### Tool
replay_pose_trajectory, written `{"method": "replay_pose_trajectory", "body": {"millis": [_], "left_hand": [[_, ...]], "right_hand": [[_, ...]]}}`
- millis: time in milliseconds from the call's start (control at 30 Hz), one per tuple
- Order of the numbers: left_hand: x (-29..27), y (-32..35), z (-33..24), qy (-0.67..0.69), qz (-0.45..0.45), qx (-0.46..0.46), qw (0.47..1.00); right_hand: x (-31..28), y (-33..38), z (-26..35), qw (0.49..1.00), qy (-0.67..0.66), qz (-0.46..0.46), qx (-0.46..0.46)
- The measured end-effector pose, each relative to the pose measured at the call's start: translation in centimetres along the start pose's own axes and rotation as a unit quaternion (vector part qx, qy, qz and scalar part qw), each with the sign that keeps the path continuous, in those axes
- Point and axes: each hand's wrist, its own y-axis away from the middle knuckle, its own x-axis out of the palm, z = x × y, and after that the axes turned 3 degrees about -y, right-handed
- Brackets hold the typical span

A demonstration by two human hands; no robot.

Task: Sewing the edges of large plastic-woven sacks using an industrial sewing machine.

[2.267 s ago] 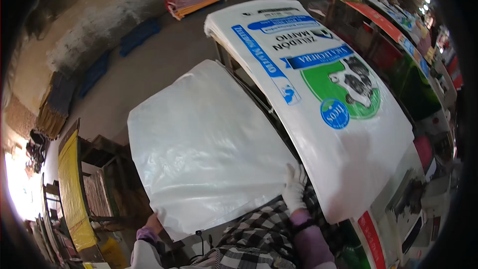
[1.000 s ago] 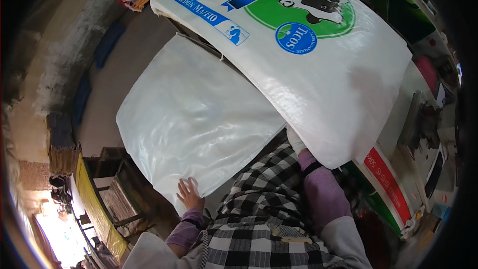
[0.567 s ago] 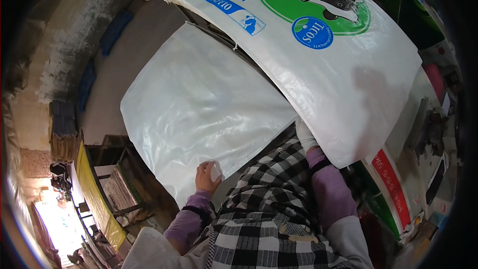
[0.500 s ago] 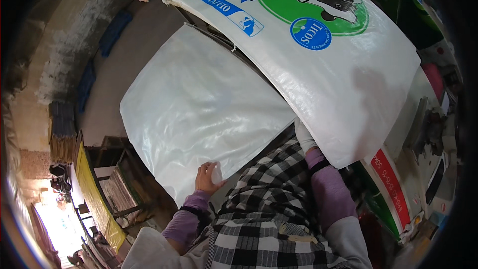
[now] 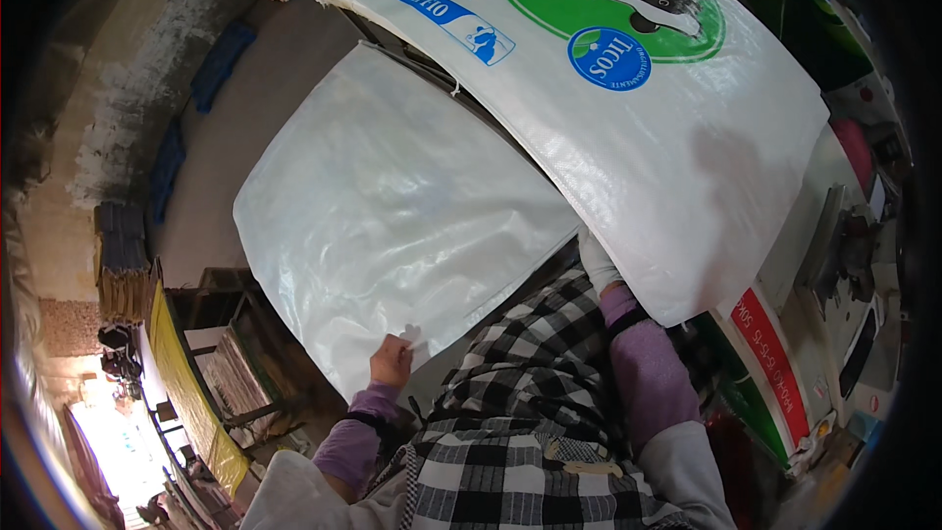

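Observation:
A plain white plastic sack [image 5: 392, 196] lies spread out before me, its surface wrinkled and shiny. At its near edge my left hand [image 5: 392, 361] is closed, its curled fingers pinching a bit of the crumpled sheet. To the right, a thick stack of white printed sacks [image 5: 667, 177], with a cow picture and a green and blue design, overhangs the plain one. Beside the stack's lower left edge is my right hand [image 5: 595, 263], in a white glove. The stack's edge and the hand's angle hide its fingers.
Dark folded bundles [image 5: 123, 260] stand at the far left, near a rack draped with a yellow sheet [image 5: 191, 393]. A red, white and green sack [image 5: 765, 363] lies at the right. Blue cloths [image 5: 221, 64] lie by the wall. Tools and clutter sit on the right-hand surface.
My left hand has closed from spread fingers to a pinch and shifted slightly left and down on the sack. The right hand stays by the stack's edge.

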Motion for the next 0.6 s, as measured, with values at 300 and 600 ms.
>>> {"method": "replay_pose_trajectory", "body": {"millis": [300, 600], "left_hand": [[-1.7, -1.7, -1.3, 0.023, 0.174, 0.050, 0.983], [-3.2, -18.7, -28.1, 0.070, -0.047, 0.453, 0.887]], "right_hand": [[-2.8, -0.6, 0.9, 0.989, -0.100, 0.001, 0.106], [-21.7, 2.7, 5.3, 0.913, -0.331, 0.214, -0.102]]}}
